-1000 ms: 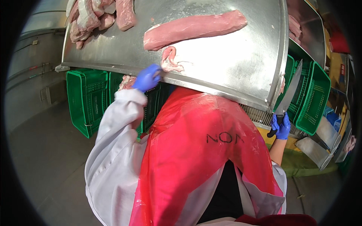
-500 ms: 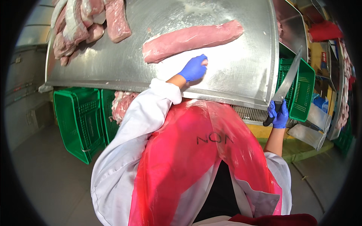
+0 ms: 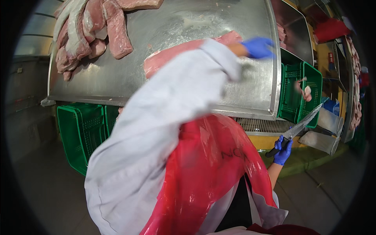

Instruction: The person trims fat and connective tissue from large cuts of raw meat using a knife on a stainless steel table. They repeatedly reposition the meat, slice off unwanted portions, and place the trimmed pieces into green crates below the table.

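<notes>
One tabletop bearing a meat slab, left hand released near its right edge, right hand gripping knife off its near-right corner, scrap right of it

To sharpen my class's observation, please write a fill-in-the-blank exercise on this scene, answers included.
The right hand grips a ____ by its black handle.
The left hand has a glove coloured ____.
On the metal table, a white sleeve partly hides a long piece of ____.
The crates at the picture's left are coloured ____.
Missing words: knife; blue; meat; green.
</notes>
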`<state>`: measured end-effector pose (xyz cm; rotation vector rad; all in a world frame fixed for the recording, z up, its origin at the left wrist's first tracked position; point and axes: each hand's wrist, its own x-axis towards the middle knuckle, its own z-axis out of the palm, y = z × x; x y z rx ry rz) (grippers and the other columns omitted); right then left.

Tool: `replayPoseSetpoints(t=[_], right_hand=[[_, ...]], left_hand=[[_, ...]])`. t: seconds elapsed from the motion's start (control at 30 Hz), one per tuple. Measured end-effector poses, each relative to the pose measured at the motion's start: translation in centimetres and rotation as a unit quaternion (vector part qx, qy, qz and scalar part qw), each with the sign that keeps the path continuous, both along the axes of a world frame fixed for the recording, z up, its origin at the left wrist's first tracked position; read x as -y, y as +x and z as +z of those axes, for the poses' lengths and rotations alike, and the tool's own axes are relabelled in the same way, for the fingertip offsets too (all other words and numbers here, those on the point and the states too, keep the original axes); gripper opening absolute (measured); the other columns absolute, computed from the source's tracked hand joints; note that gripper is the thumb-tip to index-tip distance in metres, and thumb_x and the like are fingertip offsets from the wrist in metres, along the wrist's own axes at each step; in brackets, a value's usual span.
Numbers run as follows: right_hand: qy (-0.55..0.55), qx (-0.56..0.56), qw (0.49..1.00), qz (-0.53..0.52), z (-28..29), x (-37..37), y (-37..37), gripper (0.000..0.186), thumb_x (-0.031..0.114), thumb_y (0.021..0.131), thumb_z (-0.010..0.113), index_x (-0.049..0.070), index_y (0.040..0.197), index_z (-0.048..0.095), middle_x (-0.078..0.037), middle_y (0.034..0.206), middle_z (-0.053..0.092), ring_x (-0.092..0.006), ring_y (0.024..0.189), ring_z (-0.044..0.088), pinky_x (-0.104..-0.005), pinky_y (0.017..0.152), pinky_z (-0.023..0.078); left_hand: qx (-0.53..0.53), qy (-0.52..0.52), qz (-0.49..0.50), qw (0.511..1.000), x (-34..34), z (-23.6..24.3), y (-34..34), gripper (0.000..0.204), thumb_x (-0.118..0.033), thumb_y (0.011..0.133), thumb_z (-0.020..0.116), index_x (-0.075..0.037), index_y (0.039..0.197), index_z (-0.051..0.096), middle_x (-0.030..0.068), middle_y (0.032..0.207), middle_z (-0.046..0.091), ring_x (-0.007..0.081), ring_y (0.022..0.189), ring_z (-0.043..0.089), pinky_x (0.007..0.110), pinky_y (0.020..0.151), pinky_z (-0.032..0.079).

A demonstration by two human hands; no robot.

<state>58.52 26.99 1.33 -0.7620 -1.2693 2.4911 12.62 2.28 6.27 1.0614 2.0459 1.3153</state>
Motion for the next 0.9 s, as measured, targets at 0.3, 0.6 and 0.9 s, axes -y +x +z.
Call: replayPoseSetpoints(t=[0.3,0.6,0.9], right_hand=[[0.075,0.150,0.971,0.170,-2.5,7.1,-15.9,0.046,0.029,0.104,0.058,0.002,0.140,0.048,-0.013,0.097,0.066,-0.0186,0.068,0.062,-0.0305,0.055,0.051],[0.127,0.068,0.877,0.458,-6.7,31.6,-37.4,0.019,0.008,0.099,0.054,-0.002,0.114,0.059,-0.009,0.081,0.069,-0.0148,0.059,0.065,-0.0279,0.057,0.055],[0.351,0.118,0.728,0.578,-3.0,43.0,-37.1,0.082,0.007,0.096,0.053,0.029,0.166,0.015,-0.011,0.075,0.065,-0.0144,0.051,0.057,-0.0333,0.051,0.054]], left_hand=[[0.175,-0.304,0.220,0.910,44.0,-15.6,-2.7,0.031,-0.034,0.093,0.070,-0.003,0.095,0.071,0.0018,0.078,0.066,0.0137,0.070,0.059,0.034,0.067,0.051],[0.023,-0.240,0.226,0.944,41.1,-14.9,9.4,0.024,-0.023,0.087,0.068,0.000,0.094,0.068,0.0177,0.079,0.068,0.0239,0.068,0.061,0.039,0.070,0.052],[-0.063,-0.177,0.305,0.934,39.7,-11.7,13.2,0.015,-0.017,0.085,0.062,-0.003,0.088,0.065,0.0219,0.081,0.067,0.0399,0.074,0.067,0.046,0.069,0.052]])
